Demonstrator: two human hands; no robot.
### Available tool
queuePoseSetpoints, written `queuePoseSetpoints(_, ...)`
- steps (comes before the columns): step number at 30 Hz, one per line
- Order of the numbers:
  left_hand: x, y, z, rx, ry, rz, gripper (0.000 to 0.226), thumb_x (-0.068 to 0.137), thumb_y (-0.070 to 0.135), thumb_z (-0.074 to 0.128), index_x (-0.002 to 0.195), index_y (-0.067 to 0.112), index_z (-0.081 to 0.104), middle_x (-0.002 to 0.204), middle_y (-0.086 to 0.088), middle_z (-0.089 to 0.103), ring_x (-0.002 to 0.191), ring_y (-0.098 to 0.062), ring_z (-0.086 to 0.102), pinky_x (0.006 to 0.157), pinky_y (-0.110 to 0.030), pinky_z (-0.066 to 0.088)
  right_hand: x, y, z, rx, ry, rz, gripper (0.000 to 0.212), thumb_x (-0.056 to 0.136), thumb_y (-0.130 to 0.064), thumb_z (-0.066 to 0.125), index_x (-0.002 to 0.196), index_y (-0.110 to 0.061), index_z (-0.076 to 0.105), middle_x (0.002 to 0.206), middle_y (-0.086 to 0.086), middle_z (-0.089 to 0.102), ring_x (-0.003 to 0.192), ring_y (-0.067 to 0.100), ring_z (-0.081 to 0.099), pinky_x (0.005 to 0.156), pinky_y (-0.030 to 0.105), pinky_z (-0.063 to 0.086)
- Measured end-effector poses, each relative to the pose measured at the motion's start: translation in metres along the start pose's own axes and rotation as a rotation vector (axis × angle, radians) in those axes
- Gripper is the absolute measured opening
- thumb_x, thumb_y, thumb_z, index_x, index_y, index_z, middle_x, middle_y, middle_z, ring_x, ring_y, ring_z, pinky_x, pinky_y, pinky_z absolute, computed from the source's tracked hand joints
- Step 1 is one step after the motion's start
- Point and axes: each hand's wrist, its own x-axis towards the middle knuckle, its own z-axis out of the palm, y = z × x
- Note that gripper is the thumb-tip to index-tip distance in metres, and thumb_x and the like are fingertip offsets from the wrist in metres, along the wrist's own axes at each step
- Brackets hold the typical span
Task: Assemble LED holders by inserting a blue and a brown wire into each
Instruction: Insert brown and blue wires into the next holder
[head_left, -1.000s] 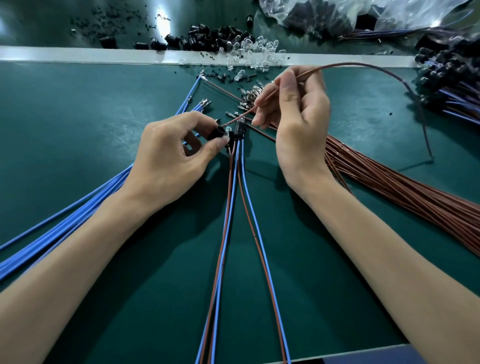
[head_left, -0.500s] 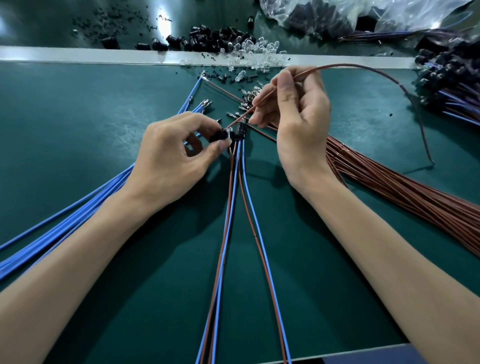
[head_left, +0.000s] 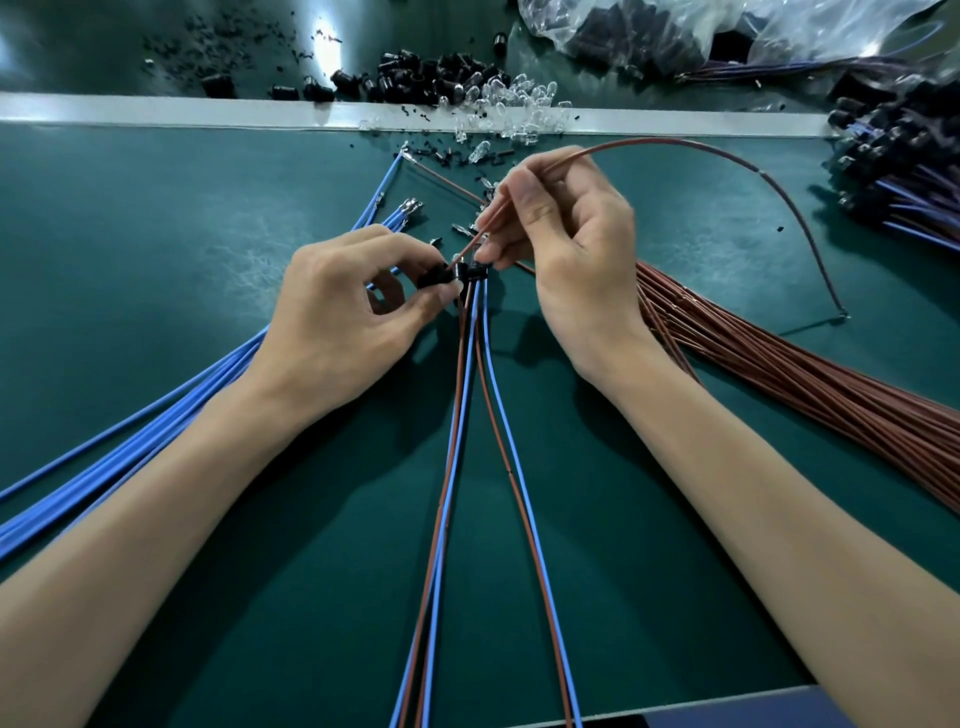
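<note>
My left hand (head_left: 337, 317) pinches a small black LED holder (head_left: 434, 275) between thumb and forefinger. My right hand (head_left: 566, 254) pinches a brown wire (head_left: 701, 148) near its tip, and the tip touches the holder's end. The rest of that wire arcs up and right, then drops to the mat. Just right of the held holder lie two finished holders (head_left: 475, 273), each with a blue and a brown wire (head_left: 488, 395) running toward me.
Loose blue wires (head_left: 130, 457) fan out at the left and a brown wire bundle (head_left: 810, 384) at the right on the green mat (head_left: 156, 234). Black holders (head_left: 415, 75) and clear LEDs (head_left: 519, 104) lie beyond the white strip. Finished assemblies (head_left: 904, 171) are piled far right.
My right hand has moved down and left, bringing the brown wire's tip to the holder. My left hand has stayed nearly still.
</note>
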Motion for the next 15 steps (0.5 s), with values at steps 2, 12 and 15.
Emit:
queuePoseSetpoints(2,0.0000,-0.0006,0.0002,-0.002,0.001,0.004,0.012,0.083,0.020,0.072,0.091,0.011,0.072,0.084,0.003,0.065,0.061,-0.004,0.051,0.061,-0.006,0.036,0.0000,-0.0005,-0.0008,-0.005,0.006,-0.005,0.013,0.098,-0.010,0.050,0.086,-0.013,0.053,0.070,0.000,0.066,0.054,0.014,0.066,0.054,0.024,0.050)
queuePoseSetpoints(12,-0.0008,0.0001,0.0000,-0.006,0.001,0.018,0.018,0.084,0.026,0.071,0.093,0.011,0.073,0.082,0.002,0.065,0.060,-0.003,0.051,0.061,-0.006,0.036,-0.0003,-0.0011,-0.0020,-0.019,-0.005,0.000,0.012,0.098,-0.010,0.051,0.087,-0.012,0.053,0.071,0.001,0.066,0.054,0.012,0.064,0.054,0.023,0.050)
queuePoseSetpoints(15,-0.0009,-0.0002,-0.0003,-0.010,0.008,0.013,0.021,0.085,0.029,0.068,0.094,0.012,0.073,0.081,0.002,0.065,0.060,-0.008,0.050,0.060,-0.008,0.036,-0.0015,-0.0003,-0.0005,-0.007,0.029,-0.024,0.014,0.099,-0.010,0.049,0.086,-0.014,0.052,0.071,0.000,0.066,0.053,0.012,0.064,0.053,0.021,0.048)
